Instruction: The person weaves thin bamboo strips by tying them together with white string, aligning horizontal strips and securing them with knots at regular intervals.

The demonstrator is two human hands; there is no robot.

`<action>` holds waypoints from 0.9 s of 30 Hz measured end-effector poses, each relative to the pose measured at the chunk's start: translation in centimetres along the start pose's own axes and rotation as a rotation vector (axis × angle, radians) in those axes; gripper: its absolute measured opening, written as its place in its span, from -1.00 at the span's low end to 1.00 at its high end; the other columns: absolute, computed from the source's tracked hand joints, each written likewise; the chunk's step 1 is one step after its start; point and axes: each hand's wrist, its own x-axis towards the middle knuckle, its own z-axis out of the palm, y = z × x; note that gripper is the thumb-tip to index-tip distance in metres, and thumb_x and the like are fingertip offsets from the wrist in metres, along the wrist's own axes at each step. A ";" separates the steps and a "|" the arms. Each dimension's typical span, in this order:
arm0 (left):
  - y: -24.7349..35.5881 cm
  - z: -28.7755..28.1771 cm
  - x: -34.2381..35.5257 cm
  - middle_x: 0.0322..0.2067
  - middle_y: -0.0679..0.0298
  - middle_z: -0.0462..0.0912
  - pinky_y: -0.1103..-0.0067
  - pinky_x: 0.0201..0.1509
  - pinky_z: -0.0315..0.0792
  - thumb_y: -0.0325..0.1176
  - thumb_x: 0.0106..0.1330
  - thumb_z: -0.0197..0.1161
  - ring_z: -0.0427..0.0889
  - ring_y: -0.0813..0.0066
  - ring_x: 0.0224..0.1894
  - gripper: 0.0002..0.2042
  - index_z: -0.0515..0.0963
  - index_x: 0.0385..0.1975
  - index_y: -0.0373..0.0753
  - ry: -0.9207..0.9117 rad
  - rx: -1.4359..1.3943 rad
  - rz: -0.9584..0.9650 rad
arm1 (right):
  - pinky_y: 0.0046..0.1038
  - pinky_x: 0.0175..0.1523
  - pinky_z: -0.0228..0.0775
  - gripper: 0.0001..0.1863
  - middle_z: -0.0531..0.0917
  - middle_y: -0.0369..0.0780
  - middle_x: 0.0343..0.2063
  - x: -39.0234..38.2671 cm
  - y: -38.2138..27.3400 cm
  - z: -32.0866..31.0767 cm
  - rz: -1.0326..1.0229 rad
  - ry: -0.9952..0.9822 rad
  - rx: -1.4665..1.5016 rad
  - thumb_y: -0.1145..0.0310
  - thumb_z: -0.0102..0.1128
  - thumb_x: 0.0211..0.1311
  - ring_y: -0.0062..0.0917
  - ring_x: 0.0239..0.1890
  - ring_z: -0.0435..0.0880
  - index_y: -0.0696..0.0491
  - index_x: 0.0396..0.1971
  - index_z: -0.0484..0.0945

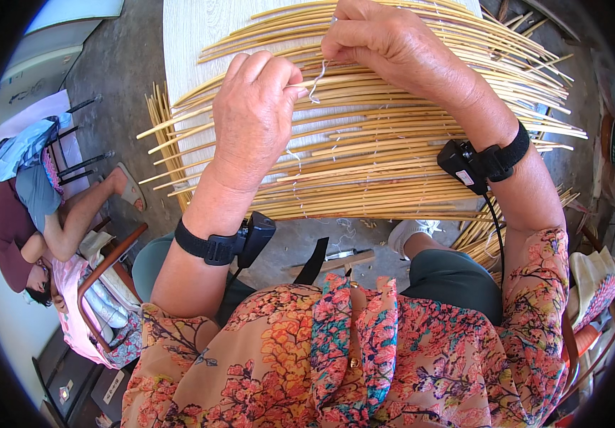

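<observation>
Rows of long pale yellow reed sticks [386, 171], linked by white string, lie across a pale wood-grain board [186, 28]. My left hand [254, 107] is closed on one stick near the middle of the upper rows, its thumb and forefinger pinched beside the string. My right hand [382, 50], higher and to the right, pinches a white string [318, 83] that hangs down over the sticks between my hands. Black straps with small devices circle both my forearms.
Another person [18, 228] is at the left beside chairs with cloths [29, 143]. Loose sticks [485, 242] lie at the lower right of the board. A wooden strip [329, 264] is on the floor below. Bags [592, 285] sit at the right.
</observation>
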 end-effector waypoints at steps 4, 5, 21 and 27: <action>0.0 -0.2 0.0 -0.54 0.26 0.44 0.51 -0.35 0.36 -0.47 0.03 0.25 0.43 0.34 -0.40 -0.89 0.44 -0.54 -0.28 -0.004 0.000 0.002 | -0.46 -0.41 0.37 -0.95 0.50 -0.22 -0.51 0.1 -0.3 -0.3 0.066 0.068 -0.107 0.53 0.13 -0.03 -0.39 -0.48 0.51 0.07 -0.51 0.53; 0.0 -0.2 0.0 -0.54 0.26 0.44 0.51 -0.35 0.36 -0.48 0.03 0.25 0.43 0.35 -0.40 -0.89 0.44 -0.54 -0.28 -0.003 -0.001 0.003 | -0.45 -0.41 0.38 -0.96 0.50 -0.21 -0.52 0.1 -0.2 -0.4 0.101 0.063 -0.144 0.53 0.12 -0.03 -0.38 -0.48 0.52 0.08 -0.52 0.53; -0.1 0.1 -0.1 -0.50 0.26 0.45 0.47 -0.30 0.37 -0.44 -0.06 0.31 0.42 0.30 -0.37 -0.86 0.46 -0.53 -0.22 -0.016 -0.008 0.017 | -0.44 -0.37 0.37 -0.92 0.50 -0.23 -0.52 -0.3 0.3 -0.1 0.052 0.059 0.007 0.53 0.19 -0.09 -0.36 -0.47 0.51 0.03 -0.54 0.53; -0.2 0.1 -0.3 -0.51 0.27 0.45 0.48 -0.30 0.37 -0.45 -0.06 0.31 0.42 0.32 -0.38 -0.86 0.47 -0.53 -0.22 -0.018 -0.018 0.006 | -0.45 -0.38 0.36 -0.91 0.50 -0.23 -0.51 0.0 -0.6 -0.3 0.095 0.019 -0.019 0.54 0.18 -0.06 -0.36 -0.46 0.51 0.04 -0.50 0.54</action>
